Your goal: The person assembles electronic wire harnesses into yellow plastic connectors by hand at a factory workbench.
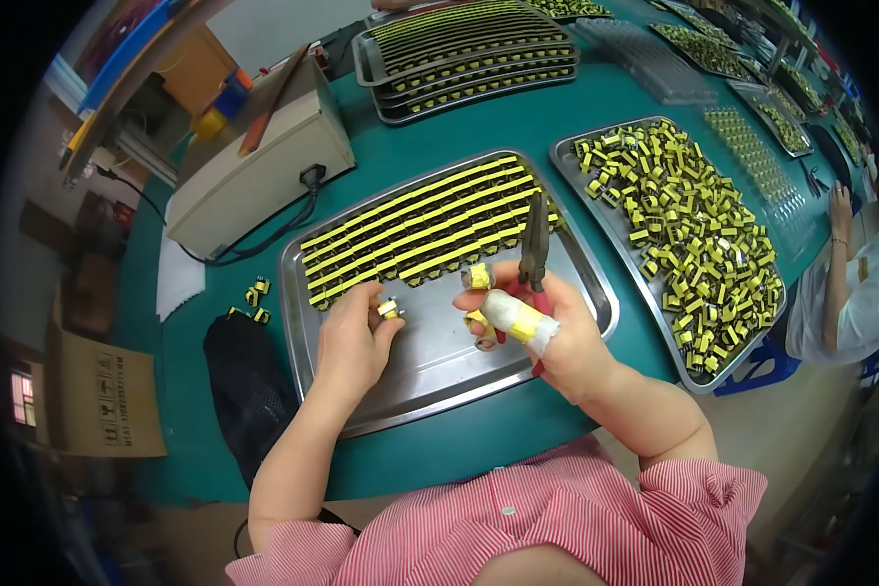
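Between the thumb and fingers of my left hand (pixel 352 337) is a small yellow-wrapped transformer (pixel 389 309) with metal pins. My right hand (pixel 566 337) is closed round a pair of pliers (pixel 534 244), dark jaws pointing away and red handles partly hidden in the palm. White and yellow tape wraps its thumb and some fingertips. Both hands are over a shallow metal tray (pixel 439 376). Tight rows of yellow and black transformers (pixel 420 230) fill the tray's far part, beyond my hands. The two hands are apart, and the pliers do not touch the held transformer.
To the right, another metal tray (pixel 689 381) bears a loose heap of transformers. Stacked filled trays (pixel 469 93) stand at the back. A beige box-shaped device (pixel 264 176) with a black cord, several loose transformers (pixel 254 293) and a black cloth item (pixel 249 381) lie left. A co-worker's arm (pixel 837 264) is far right.
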Action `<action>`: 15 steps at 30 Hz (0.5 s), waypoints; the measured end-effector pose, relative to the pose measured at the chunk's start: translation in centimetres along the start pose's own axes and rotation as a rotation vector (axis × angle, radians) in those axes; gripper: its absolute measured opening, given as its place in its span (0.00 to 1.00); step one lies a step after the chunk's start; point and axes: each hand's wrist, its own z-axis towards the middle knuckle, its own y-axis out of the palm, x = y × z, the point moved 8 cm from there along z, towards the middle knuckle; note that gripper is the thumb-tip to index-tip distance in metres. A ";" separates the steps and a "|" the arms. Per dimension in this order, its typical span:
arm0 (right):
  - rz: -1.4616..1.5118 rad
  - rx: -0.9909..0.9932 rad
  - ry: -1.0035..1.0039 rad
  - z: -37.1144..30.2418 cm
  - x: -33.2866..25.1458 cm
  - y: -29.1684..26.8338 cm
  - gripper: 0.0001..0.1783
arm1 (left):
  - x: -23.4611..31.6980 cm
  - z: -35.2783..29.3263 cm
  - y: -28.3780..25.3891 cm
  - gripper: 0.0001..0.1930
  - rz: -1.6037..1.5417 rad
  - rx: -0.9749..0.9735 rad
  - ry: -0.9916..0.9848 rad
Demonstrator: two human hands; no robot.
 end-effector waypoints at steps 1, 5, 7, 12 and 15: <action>0.007 0.004 -0.005 0.1 0.0 -0.1 0.14 | -0.6 0.5 0.4 0.17 0.095 0.002 0.002; -0.019 -0.004 -0.051 0.1 -0.6 -0.5 0.15 | -0.2 1.6 1.0 0.15 0.339 0.015 0.098; -0.007 -0.020 -0.050 -0.1 -0.6 -0.5 0.16 | 0.1 1.7 1.4 0.14 0.409 0.025 0.140; -0.028 -0.017 -0.122 -0.4 -0.8 -0.8 0.17 | 0.6 2.0 1.6 0.13 0.442 0.148 0.205; -0.045 -0.025 -0.124 -0.2 -0.9 -0.7 0.16 | 0.6 2.3 1.3 0.12 0.446 0.175 0.135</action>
